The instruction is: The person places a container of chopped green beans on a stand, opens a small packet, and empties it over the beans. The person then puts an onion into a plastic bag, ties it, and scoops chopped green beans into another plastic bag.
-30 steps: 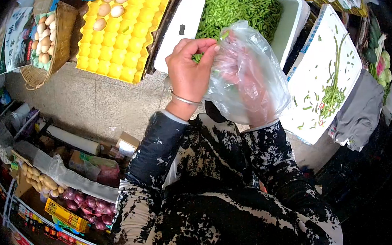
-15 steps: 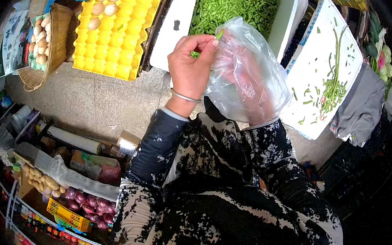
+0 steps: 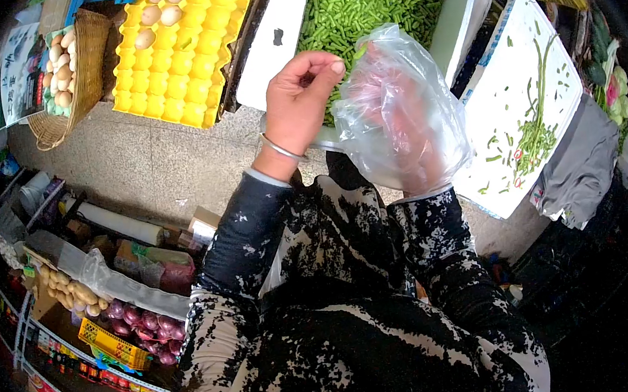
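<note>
My left hand [image 3: 296,107], with a metal bangle at the wrist, has its thumb and forefinger pinched together just left of a clear plastic bag [image 3: 439,120]. Any small thing between those fingertips is hidden. The bag covers my right hand [image 3: 392,109] like a glove, blurring its fingers. At its fingertips, a short green stem piece [image 3: 359,52] shows, pinched through the plastic. Beyond both hands stands a white foam box [image 3: 466,11], full of short-cut green stems [image 3: 363,2].
Left of the box lies a yellow egg tray [image 3: 166,74] with several eggs, beside a wicker basket [image 3: 93,58] of eggs. On the right, a white foam lid [image 3: 486,104] holds long stems and scraps. Red onions [image 3: 141,326] and potatoes [image 3: 70,291] sit lower left.
My left hand has drawn back leftward from the bag, opening a small gap. The green piece stays at my right fingertips. The view has shifted slightly.
</note>
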`<state>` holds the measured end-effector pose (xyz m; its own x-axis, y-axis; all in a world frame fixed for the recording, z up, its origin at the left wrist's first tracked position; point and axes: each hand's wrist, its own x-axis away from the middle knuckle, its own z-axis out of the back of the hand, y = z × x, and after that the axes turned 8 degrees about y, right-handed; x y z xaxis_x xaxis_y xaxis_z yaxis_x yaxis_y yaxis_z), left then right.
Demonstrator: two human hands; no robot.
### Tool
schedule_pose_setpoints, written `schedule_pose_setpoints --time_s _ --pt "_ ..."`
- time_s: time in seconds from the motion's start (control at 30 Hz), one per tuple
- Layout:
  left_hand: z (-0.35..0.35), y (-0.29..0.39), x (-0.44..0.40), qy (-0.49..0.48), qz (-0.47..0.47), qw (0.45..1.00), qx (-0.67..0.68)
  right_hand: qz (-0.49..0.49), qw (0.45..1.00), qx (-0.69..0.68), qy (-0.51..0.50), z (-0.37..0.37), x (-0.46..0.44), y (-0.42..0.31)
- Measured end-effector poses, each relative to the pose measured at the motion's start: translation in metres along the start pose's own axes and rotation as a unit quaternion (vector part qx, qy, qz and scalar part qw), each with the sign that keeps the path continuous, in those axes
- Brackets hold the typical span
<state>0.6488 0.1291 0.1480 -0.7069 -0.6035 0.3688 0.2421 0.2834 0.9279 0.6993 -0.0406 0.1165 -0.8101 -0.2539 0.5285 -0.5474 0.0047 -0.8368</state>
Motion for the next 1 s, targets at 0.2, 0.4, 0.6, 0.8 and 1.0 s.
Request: schedule_pose_setpoints --time_s 0.2,0.4,0.6,0.8,1.0 --pt "0.006 0.003 0.001 -0.037 0.097 0.988 0.118 0.015 1.0 0.01 0.005 0.001 -0.012 -0.002" --pt "0.061 -0.02 0.024 0.125 0.154 0.977 0.076 0.051 0.998 0.025 0.032 0.016 -0.025 -0.011" --pt "0.205 -0.175 0.084 0.18 0.29 0.898 -0.278 0.098 0.978 0.172 0.061 0.04 -0.035 -0.015" --pt "0.172 -0.169 0.09 0.107 0.303 0.923 -0.21 0.197 0.797 0.571 0.014 0.057 -0.047 0.015" --pt "0.072 -0.107 0.044 0.063 0.205 0.972 -0.092 0.283 0.679 0.676 -0.04 -0.01 -0.083 0.08"
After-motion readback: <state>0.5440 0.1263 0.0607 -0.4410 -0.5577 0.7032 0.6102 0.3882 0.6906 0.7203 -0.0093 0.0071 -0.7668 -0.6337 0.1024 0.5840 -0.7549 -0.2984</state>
